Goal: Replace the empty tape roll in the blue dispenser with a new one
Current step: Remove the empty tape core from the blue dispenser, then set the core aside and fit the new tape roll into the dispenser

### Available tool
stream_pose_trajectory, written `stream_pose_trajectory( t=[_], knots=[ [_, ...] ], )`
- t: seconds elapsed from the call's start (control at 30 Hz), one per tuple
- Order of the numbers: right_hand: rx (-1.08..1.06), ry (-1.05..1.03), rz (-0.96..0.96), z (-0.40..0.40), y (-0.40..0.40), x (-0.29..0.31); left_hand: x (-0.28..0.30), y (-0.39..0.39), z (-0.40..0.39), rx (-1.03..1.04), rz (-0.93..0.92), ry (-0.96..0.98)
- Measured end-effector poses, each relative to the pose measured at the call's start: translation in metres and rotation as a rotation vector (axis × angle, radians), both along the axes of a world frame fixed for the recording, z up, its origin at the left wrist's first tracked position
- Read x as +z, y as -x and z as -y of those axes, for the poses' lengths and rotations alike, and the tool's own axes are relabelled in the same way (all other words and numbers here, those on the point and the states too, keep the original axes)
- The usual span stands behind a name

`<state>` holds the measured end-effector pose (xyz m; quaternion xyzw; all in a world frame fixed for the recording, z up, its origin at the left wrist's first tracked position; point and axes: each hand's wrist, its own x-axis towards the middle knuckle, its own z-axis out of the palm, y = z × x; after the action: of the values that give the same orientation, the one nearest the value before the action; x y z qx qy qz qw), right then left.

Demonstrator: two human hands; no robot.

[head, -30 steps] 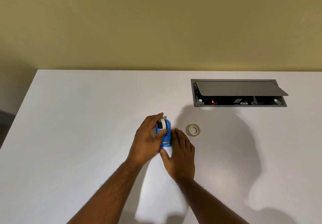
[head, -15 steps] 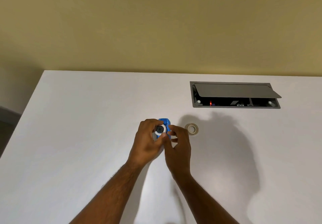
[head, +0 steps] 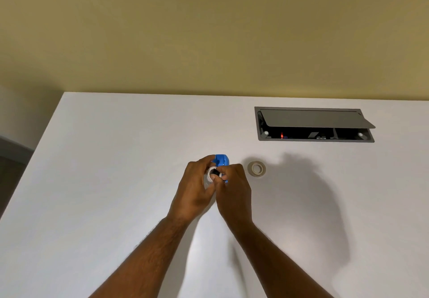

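Observation:
The blue dispenser (head: pixel 221 160) stands on the white table (head: pixel 116 170), mostly hidden behind my hands. My left hand (head: pixel 195 188) holds the empty white tape core (head: pixel 210 173), lifted in front of the dispenser. My right hand (head: pixel 233 188) pinches the black hub (head: pixel 216 172) in the core's centre with thumb and forefinger. A full roll of clear tape (head: pixel 256 169) lies flat on the table just right of my right hand, apart from it.
A grey cable box (head: pixel 313 125) with its lid half raised is set into the table at the back right. The table's left edge runs diagonally at the left. A yellow wall stands behind.
The white core with its black hub has come up out of the dispenser in my left hand. My right hand left the dispenser's base and took hold of the black hub.

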<state>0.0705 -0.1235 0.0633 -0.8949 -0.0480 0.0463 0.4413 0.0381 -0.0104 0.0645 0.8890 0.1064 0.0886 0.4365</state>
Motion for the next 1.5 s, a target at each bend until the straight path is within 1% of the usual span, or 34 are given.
stream_pose_trajectory(
  t=[0.1,0.17,0.27,0.47,0.57,0.67,0.77,1.2,1.37,1.5],
  knots=[
    [0.048,0.060,0.047,-0.002,0.000,0.000,-0.002,0.001,-0.001,-0.013,-0.021,-0.023],
    [0.045,0.035,0.047,-0.003,0.001,0.001,-0.006,0.003,-0.003,-0.002,-0.053,-0.021],
    [0.053,0.010,0.090,-0.005,0.003,0.003,-0.017,0.007,-0.012,0.071,-0.114,0.018],
    [-0.047,-0.046,0.071,0.009,0.006,-0.002,-0.029,0.012,-0.036,0.264,-0.157,0.023],
    [-0.074,-0.043,0.068,0.018,0.009,-0.008,-0.033,0.012,-0.044,0.311,-0.185,0.008],
    [-0.089,-0.043,0.077,0.023,0.011,-0.012,-0.036,0.009,-0.049,0.335,-0.184,-0.047],
    [-0.092,-0.045,0.079,0.026,0.013,-0.014,-0.038,0.003,-0.054,0.327,-0.174,-0.087],
    [-0.071,-0.028,0.060,0.029,0.013,-0.015,-0.048,0.000,-0.058,0.303,-0.162,-0.123],
    [-0.061,-0.119,-0.020,0.026,0.009,-0.013,-0.040,0.002,-0.044,0.272,-0.128,-0.087],
    [-0.092,-0.202,-0.085,0.020,0.007,-0.009,-0.029,0.004,-0.026,0.146,-0.061,-0.068]
  ],
)
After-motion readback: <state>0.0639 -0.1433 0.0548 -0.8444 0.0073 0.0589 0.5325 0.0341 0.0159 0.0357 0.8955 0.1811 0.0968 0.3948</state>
